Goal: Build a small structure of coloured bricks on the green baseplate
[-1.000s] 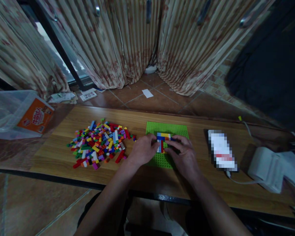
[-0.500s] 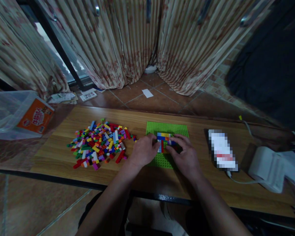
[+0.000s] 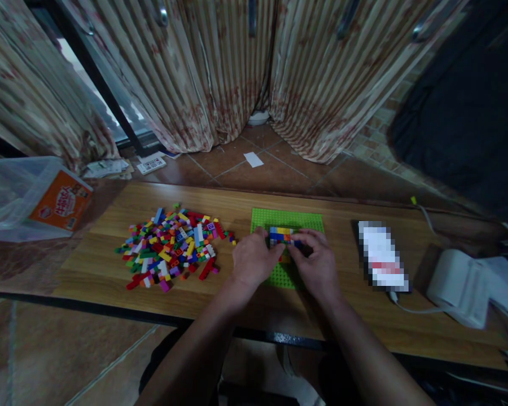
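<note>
A small build of toy bricks point(image 3: 281, 232), with blue, yellow, white and orange showing, sits on a green studded baseplate point(image 3: 288, 215). My left hand point(image 3: 255, 258) holds the build's left side, its thumb reaching across the near face. From the right, my right hand point(image 3: 315, 261) is closed on the build with thumb and fingers. Between and below the thumbs a bit of red and yellow shows; the rest of the near face is covered by my fingers.
Left of the baseplate lies a heap of loose bricks point(image 3: 175, 248) in many colours on the wooden table point(image 3: 220, 304). A clear plastic bin point(image 3: 17, 192) stands at far left. To the right are a phone point(image 3: 383, 256) on a cable and a white device point(image 3: 459, 287).
My left thumb has moved right across the front of the build, covering the red and white bricks seen before. My right hand has drawn in slightly, its thumb nearer the left one.
</note>
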Demonstrator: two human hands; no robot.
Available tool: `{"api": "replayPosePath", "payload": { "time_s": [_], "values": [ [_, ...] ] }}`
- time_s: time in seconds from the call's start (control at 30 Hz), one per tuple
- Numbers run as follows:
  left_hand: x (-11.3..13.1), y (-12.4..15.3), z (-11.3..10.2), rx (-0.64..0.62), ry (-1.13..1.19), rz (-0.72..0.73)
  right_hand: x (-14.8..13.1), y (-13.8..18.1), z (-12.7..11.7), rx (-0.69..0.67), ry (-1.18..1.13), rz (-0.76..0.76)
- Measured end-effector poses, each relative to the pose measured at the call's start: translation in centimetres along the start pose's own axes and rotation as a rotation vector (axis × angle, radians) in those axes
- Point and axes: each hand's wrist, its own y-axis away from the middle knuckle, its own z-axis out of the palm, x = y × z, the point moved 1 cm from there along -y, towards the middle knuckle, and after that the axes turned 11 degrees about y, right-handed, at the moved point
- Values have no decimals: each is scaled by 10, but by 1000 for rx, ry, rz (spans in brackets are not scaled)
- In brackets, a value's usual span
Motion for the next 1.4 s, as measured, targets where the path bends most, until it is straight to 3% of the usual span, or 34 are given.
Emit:
{"api": "replayPosePath", "payload": {
  "time_s": [0.53,0.63,0.83,1.13,1.27,1.4],
  "values": [
    [-1,-2,2,-20,28,-4,1,-2,0,-20,-41,13],
    [-3,-2,-1,-30,18,29,1,-8,-8,-1,-46,88],
    [-8,-5,-7,-72,26,62,10,-22,-26,162,-67,321],
    [-9,-5,-12,-97,112,131,13,-25,-27,203,-178,354],
    [-7,1,-9,-117,96,152,16,-26,-29,130,-135,346],
    [-4,6,0,-78,24,178,15,-26,-27,-39,131,179]
  ]
}}
